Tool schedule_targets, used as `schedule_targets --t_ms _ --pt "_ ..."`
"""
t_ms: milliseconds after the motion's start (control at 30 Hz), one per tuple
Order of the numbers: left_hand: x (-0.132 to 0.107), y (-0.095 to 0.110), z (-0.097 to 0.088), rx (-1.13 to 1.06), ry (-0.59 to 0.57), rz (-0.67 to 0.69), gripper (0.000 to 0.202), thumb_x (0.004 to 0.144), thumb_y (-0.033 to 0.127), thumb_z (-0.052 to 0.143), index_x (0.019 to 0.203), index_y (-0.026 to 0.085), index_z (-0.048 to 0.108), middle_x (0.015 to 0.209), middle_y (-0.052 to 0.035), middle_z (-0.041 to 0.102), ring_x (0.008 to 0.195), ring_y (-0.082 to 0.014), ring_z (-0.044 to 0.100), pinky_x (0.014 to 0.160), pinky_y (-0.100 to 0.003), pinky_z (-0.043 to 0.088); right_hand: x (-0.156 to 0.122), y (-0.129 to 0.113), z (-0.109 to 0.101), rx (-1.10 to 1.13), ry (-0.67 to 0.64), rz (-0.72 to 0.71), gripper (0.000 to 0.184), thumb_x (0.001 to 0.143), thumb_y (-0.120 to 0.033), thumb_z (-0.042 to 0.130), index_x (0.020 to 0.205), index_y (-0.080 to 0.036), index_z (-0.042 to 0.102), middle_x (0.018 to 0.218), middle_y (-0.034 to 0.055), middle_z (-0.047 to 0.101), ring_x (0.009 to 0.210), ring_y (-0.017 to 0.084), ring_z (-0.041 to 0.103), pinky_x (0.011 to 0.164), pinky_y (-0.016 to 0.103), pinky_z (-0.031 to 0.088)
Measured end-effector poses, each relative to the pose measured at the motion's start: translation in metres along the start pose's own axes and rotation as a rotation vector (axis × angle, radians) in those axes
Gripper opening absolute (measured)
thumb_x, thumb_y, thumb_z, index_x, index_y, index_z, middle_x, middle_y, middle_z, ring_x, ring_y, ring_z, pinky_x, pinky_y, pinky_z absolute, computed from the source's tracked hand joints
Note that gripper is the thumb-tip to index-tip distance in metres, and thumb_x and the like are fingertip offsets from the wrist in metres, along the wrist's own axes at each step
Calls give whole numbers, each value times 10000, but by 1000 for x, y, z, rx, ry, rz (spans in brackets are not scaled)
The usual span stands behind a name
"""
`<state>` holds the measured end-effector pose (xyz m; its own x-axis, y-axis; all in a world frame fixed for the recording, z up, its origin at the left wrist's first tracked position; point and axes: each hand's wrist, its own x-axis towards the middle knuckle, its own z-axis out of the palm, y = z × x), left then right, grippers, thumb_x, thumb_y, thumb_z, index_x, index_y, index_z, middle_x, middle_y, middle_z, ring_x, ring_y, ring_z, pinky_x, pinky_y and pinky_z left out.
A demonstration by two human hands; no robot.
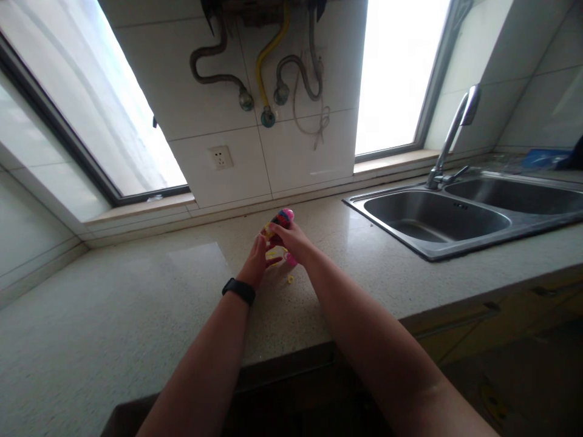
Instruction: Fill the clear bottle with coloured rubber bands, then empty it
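Note:
My right hand (295,240) is closed around a small multicoloured thing (285,216), with pink, blue and red on it, held just above the countertop. It looks like a small clear container of coloured bits, but its exact kind is too small to tell. My left hand (255,258), with a black band on the wrist, meets it from the left. Its fingertips press together at a yellow bit by the right fingers; what they grip is partly hidden. Below the hands lie a pink piece (290,259) and a small yellow loop (290,279) on the counter.
The speckled countertop (136,315) runs to a tiled wall with a socket (221,157). At the right is a double steel sink (428,250) with a tap (450,139). Pipes (214,79) hang on the wall between two windows. A blue item (542,159) lies beyond the sink.

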<state>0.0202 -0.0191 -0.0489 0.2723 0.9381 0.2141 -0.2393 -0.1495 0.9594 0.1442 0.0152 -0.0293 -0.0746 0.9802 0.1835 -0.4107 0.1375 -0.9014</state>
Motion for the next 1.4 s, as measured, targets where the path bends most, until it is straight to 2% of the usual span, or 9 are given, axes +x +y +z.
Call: schedule_targets --t_ms 200,333,467,600,700,900,1000,1100,1400 --pt "1 -6 -5 247 49 47 657 864 686 475 1366 261 473 1320 -129 560 1132 -268 561 654 -285 568 -4 -1 0 -14 -61 -30 178 751 -273 725 785 -155 596 712 9 661 614 114 634 673 271 580" --pt "7 -4 -10 322 9 160 612 894 638 453 1363 246 495 1278 -125 581 1082 -248 578 614 -256 558 -4 -1 0 -3 -47 -67 230 724 -320 754 786 -160 601 724 1 654 640 114 637 702 282 582" --pt "12 -3 -16 419 48 204 554 887 567 522 1322 225 546 1249 -110 589 1042 -222 579 611 -223 523 -2 0 -1 -16 -15 -71 266 713 -358 771 796 -151 626 734 12 661 638 112 635 689 271 579" --pt "14 -8 -21 373 149 167 577 913 611 433 1311 212 560 1284 -124 557 1081 -230 537 674 -263 536 -1 0 -3 -51 52 -63 259 730 -358 772 802 -139 652 734 32 677 612 112 639 609 230 559" --pt "15 -12 -23 310 156 166 632 928 650 338 1301 192 566 1297 -142 544 1089 -237 513 684 -276 531 -1 -2 -3 -48 102 -38 241 758 -352 762 798 -139 658 717 40 688 574 109 638 573 221 553" --pt "14 -13 -24 318 129 201 516 882 554 547 1277 225 599 1228 -115 585 1024 -232 538 621 -242 493 0 -4 -3 -9 149 -24 189 791 -312 740 797 -142 657 709 32 694 562 106 645 569 216 558" --pt "14 -13 -22 365 78 199 483 821 405 681 1273 252 603 1209 -100 609 1011 -228 555 689 -261 499 0 -4 -4 13 171 -34 186 786 -302 745 810 -143 650 718 32 695 586 118 662 581 229 570" --pt "15 -12 -22 363 57 195 478 788 298 713 1255 265 615 1211 -95 620 1003 -225 564 777 -309 510 1 -3 -5 5 191 -40 204 776 -310 758 809 -142 646 703 28 682 569 116 655 566 226 571" --pt "15 -13 -22 366 58 161 461 798 348 687 1242 252 605 1215 -86 616 977 -214 584 640 -264 543 3 0 -6 -25 253 -49 209 767 -313 757 797 -134 653 691 38 676 553 122 654 526 223 560"
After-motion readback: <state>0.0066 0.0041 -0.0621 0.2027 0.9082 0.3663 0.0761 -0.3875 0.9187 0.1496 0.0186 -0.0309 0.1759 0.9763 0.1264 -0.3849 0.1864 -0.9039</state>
